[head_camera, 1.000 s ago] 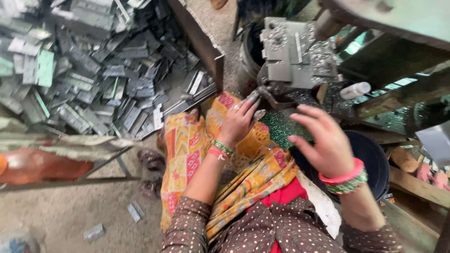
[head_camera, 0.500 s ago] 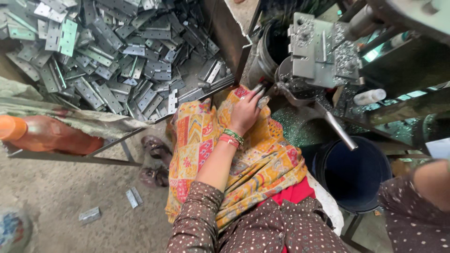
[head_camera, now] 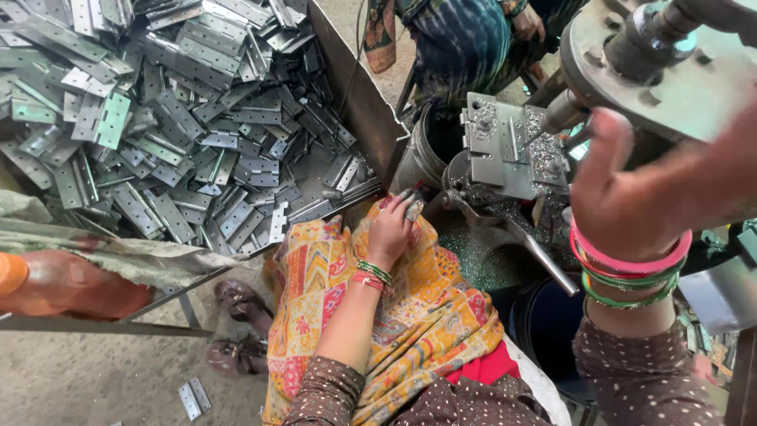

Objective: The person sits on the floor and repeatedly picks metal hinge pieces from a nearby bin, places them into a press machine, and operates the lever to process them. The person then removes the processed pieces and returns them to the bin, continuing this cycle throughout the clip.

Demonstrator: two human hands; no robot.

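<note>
The person's left hand [head_camera: 392, 227] rests on the patterned yellow cloth [head_camera: 410, 315] over the lap, fingers curled around a small grey metal piece [head_camera: 413, 208] that sticks out at the hand's 1 o'clock. Green and red bangles [head_camera: 371, 276] ring the wrist at its 7 o'clock.

The right hand [head_camera: 631, 189] is raised high at the 3 o'clock side of the view, close to the camera, its fingers loosely bent and reaching up toward the round grey machine head [head_camera: 662, 79] at its 12 o'clock. Whether it grips anything there cannot be told, since the fingertips are hidden. Pink and green bangles [head_camera: 631, 272] sit on that wrist.

Between the two hands, at the left hand's 1 o'clock and the right hand's 9 o'clock, a flat metal hinge plate [head_camera: 505, 146] lies on the machine's fixture, strewn with shiny metal shavings. A long lever [head_camera: 536, 252] slants down from it toward 5 o'clock.

At the left hand's 10 o'clock, a big pile of grey hinges [head_camera: 158, 118] fills a tray well apart from the right hand. Sandals [head_camera: 240, 323] lie on the floor at 8 o'clock.
</note>
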